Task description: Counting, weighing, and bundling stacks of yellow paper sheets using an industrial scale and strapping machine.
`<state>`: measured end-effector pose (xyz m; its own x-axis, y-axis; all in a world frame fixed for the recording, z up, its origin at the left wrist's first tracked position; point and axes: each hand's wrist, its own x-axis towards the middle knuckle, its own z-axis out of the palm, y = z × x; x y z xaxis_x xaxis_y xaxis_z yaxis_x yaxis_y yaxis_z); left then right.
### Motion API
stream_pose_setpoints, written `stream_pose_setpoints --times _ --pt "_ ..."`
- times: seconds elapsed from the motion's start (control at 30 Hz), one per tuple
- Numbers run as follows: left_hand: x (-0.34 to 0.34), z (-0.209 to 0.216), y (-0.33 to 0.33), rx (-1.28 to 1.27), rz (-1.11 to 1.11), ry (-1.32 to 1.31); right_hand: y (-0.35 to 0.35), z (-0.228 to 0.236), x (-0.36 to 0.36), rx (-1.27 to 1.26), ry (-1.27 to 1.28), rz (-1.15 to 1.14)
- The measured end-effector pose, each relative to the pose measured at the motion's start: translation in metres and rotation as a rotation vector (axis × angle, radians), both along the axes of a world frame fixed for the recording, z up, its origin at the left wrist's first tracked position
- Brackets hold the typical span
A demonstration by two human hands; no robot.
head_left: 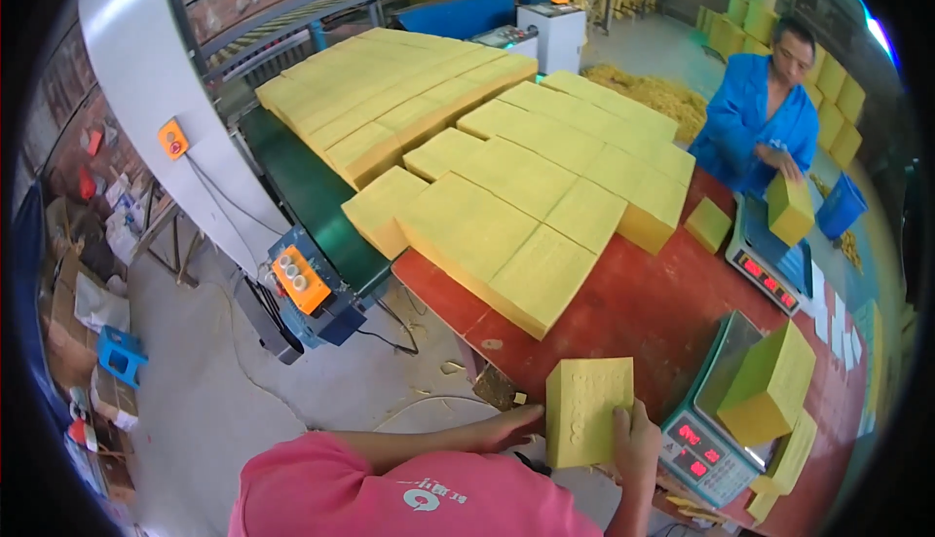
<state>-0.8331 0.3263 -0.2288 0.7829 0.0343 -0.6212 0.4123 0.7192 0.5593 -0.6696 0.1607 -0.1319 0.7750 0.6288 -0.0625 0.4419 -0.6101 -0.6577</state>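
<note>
While both hands, the left hand (pixel 506 427) and right hand (pixel 635 440), gripped a yellow foam block (pixel 587 410) upright at the red worktop's (pixel 623 308) six-o'clock edge, weighing seemingly awaited: the scale (pixel 703 444) at three o'clock already carried another block (pixel 769 384).

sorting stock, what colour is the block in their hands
Yellow block, both hands on it; head view.

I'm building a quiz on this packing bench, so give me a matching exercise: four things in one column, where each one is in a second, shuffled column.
Things:
1. upright yellow block
2. yellow block on the near scale
3. small yellow piece
4. orange button box

Places:
a. on the conveyor end
b. lying alone on the red table
c. between left hand and right hand
d. on a weighing pan

Pairs: 1-c, 2-d, 3-b, 4-a
</note>
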Motion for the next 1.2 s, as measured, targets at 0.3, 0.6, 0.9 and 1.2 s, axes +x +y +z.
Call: stream_pose_setpoints --times 0.3,0.6,0.9,1.2 --pt "-0.012 0.051 0.004 0.025 0.058 -0.100 0.008 -0.013 -0.043 0.091 0.025 -0.109" --pt "0.004 0.068 -0.003 0.189 -0.003 -0.316 -0.010 -0.025 -0.032 0.159 0.152 -0.166" --pt "-0.033 0.032 -0.007 1.339 -0.149 -0.376 -0.056 -0.062 -0.021 0.448 0.312 -0.073" --pt "0.081 0.154 -0.054 0.882 -0.027 -0.670 -0.132 0.085 0.044 0.879 0.572 -0.092"
